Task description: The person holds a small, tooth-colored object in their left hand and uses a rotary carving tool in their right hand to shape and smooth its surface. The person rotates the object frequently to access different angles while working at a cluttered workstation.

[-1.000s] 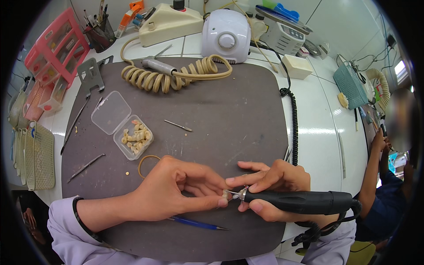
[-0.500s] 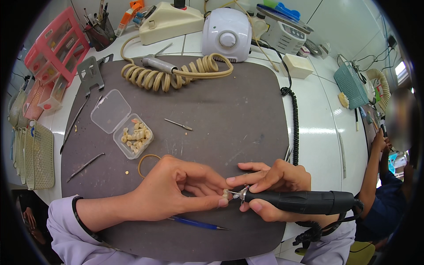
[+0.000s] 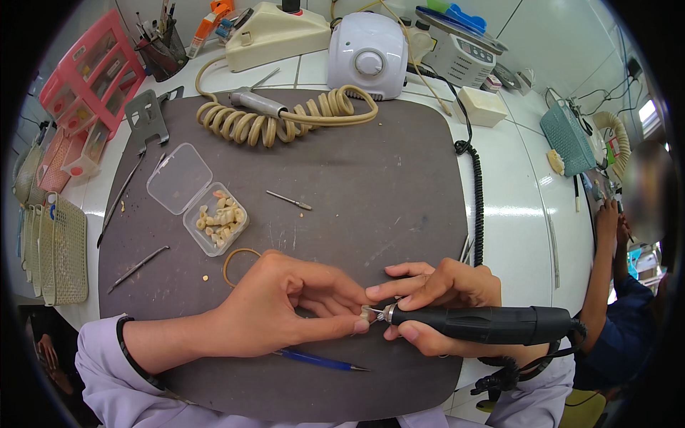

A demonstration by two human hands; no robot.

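My left hand [image 3: 278, 303] is closed, pinching a small cream-coloured dental piece [image 3: 365, 313] between thumb and fingertips; much of the piece is hidden. My right hand [image 3: 449, 285] wraps round a black rotary handpiece [image 3: 485, 325] held level, its metal tip pointing left. The thin bur [image 3: 374, 310] reaches the piece, though I cannot tell whether it touches. My right fingertip rests against my left fingers. Below my hands lies a blue pencil-like tool [image 3: 321, 360]. Up to the left, an open clear plastic box [image 3: 239, 237] holds several cream artificial teeth [image 3: 220, 217].
On the grey mat [image 3: 342, 228] lie a loose bur [image 3: 289, 200], a metal carving tool [image 3: 138, 269] and a coiled beige cable [image 3: 285, 128]. Behind stands a white control unit [image 3: 367, 57]. A black coiled cord [image 3: 477, 207] runs along the right. A co-worker's arm [image 3: 603, 250] shows far right.
The handpiece and my right thumb have shifted slightly left, toward the dental piece. My left hand holds its place. The co-worker's hands have moved a little.
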